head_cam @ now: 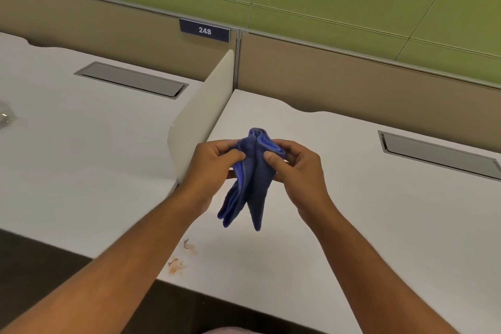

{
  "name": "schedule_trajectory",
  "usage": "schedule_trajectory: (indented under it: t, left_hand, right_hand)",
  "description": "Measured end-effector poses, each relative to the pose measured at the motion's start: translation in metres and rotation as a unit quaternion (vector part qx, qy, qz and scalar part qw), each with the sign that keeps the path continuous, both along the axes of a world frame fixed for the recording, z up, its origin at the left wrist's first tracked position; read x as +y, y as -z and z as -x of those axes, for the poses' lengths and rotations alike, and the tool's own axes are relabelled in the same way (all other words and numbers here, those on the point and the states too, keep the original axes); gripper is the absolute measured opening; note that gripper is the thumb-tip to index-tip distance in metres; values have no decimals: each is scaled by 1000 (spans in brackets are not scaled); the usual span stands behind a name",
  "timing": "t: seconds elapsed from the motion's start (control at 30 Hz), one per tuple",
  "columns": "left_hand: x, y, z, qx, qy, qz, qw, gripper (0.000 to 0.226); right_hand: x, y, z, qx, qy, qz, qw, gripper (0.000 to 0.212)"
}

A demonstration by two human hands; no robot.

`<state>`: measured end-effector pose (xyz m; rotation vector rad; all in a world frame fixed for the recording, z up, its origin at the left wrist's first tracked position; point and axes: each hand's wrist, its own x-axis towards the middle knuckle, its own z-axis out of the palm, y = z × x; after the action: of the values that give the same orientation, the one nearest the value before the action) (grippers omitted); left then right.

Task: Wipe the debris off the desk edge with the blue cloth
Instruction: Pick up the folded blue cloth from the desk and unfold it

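Observation:
Both of my hands hold the blue cloth [250, 179] up above the white desk [352, 225]. My left hand [211, 165] pinches its left side, and my right hand [295, 168] pinches its right side. The cloth is bunched at the top and its folds hang down between my hands. Orange-brown debris [177, 264] lies on the desk near the front edge, with a second bit [189, 245] just behind it. Both bits sit below and to the left of the cloth, beside my left forearm.
A low white divider [200, 114] stands between this desk and the neighbouring desk [67, 157] on the left. Each desk has a grey cable hatch [439, 156] [132, 80]. A beige partition [352, 73] with a "248" sign [204, 30] runs along the back. Something clear [5, 116] lies at far left.

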<state>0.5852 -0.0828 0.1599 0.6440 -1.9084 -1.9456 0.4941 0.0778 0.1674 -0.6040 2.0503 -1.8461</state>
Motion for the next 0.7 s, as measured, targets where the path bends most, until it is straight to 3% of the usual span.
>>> schedule_trajectory:
  t: [0.23,0.57,0.63,0.7]
  left_hand:
    - [-53,4,-6,-20,-51,-92,994,19]
    - [-95,0,-1,-28,49,-98,994,25]
    - [-96,-3,2,-29,37,-79,996,31]
    - [-93,-5,5,-46,-23,15,999,40]
  right_hand:
    - [-4,-9,11,-127,36,4,991,19]
    - [-7,-19,9,-116,61,-3,991,22]
    - [-6,-21,7,-112,75,2,991,25]
    - [-5,-24,3,-111,83,12,990,25]
